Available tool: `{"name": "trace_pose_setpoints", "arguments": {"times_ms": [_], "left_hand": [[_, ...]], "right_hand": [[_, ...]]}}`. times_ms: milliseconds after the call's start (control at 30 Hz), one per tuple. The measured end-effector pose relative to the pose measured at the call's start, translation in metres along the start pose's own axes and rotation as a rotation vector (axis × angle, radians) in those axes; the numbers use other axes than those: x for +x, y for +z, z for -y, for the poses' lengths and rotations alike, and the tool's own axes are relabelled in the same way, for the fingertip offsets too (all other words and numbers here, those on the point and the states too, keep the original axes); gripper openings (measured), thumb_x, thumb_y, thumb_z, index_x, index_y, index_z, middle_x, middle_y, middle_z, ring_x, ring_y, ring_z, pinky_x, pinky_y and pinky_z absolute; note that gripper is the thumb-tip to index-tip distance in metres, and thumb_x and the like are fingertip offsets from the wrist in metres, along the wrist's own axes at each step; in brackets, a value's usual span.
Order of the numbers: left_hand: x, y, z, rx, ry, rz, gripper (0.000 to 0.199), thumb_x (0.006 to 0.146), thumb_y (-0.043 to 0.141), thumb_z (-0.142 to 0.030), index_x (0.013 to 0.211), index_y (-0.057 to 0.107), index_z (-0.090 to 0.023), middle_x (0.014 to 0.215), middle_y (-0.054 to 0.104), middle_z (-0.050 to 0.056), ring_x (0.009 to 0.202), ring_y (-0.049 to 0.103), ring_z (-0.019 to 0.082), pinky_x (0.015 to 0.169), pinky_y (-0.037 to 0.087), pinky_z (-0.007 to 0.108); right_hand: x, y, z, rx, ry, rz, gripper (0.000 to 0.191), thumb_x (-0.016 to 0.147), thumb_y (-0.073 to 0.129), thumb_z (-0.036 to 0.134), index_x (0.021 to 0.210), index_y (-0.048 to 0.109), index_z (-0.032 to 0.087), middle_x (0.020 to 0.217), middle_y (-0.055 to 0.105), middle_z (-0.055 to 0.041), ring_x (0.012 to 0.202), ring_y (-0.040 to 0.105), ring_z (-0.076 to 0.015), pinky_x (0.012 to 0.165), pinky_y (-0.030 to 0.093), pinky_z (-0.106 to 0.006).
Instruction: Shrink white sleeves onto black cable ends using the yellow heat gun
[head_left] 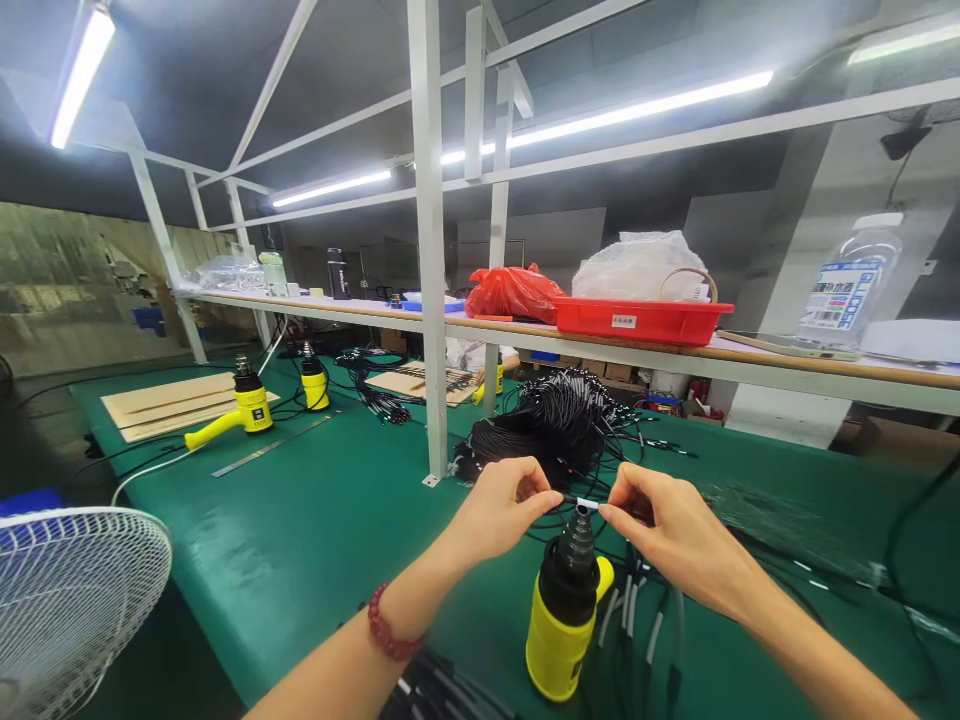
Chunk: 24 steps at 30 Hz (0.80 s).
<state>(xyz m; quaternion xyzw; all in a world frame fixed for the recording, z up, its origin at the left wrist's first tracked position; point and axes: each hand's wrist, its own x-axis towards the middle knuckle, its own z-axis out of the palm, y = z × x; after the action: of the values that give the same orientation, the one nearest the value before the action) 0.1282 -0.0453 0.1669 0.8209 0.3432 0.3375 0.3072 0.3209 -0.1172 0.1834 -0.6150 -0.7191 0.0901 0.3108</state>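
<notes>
Pinching apparently a thin black cable (568,498) with white sleeve (587,504) between thumb and fingers of left hand (496,510) and right hand (675,530), held both just above the yellow heat gun (559,635), dark cable bundle (551,425) beyond it.

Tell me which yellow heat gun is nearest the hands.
The upright heat gun with its nozzle just below the white-marked cable between left hand and right hand; the other heat guns are all farther back on the green table.
</notes>
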Motion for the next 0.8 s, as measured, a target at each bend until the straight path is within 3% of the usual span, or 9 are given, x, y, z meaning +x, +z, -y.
{"name": "trace_pose_setpoints", "arguments": {"times_ms": [433,600,800], "left_hand": [[0.001,0.0,-0.001,0.028,0.031,-0.033,0.012,0.08,0.062,-0.027,0.075,0.06,-0.017,0.07,0.061,-0.002,0.066,0.053,0.012,0.061,0.04,0.023],[0.0,-0.001,-0.003,0.031,0.033,-0.04,0.01,0.079,0.063,-0.025,0.076,0.058,-0.017,0.07,0.06,-0.003,0.067,0.054,0.012,0.062,0.04,0.023],[-0.003,-0.003,-0.004,0.129,0.011,0.032,0.038,0.093,0.042,-0.046,0.076,0.06,-0.018,0.067,0.062,-0.002,0.059,0.053,0.012,0.054,0.035,0.023]], "right_hand": [[0.0,0.002,-0.002,0.002,-0.005,0.008,0.02,0.085,0.049,0.031,0.067,0.047,0.022,0.063,0.057,0.0026,0.058,0.049,-0.0134,0.052,0.035,-0.024],[-0.002,-0.006,0.001,0.002,-0.001,0.05,0.025,0.088,0.045,0.032,0.073,0.062,0.02,0.066,0.065,-0.001,0.058,0.053,-0.0153,0.053,0.036,-0.027],[-0.005,-0.011,0.003,-0.038,-0.04,0.038,0.027,0.088,0.047,0.033,0.074,0.067,0.021,0.067,0.067,-0.0007,0.059,0.055,-0.0159,0.053,0.036,-0.027]]}}
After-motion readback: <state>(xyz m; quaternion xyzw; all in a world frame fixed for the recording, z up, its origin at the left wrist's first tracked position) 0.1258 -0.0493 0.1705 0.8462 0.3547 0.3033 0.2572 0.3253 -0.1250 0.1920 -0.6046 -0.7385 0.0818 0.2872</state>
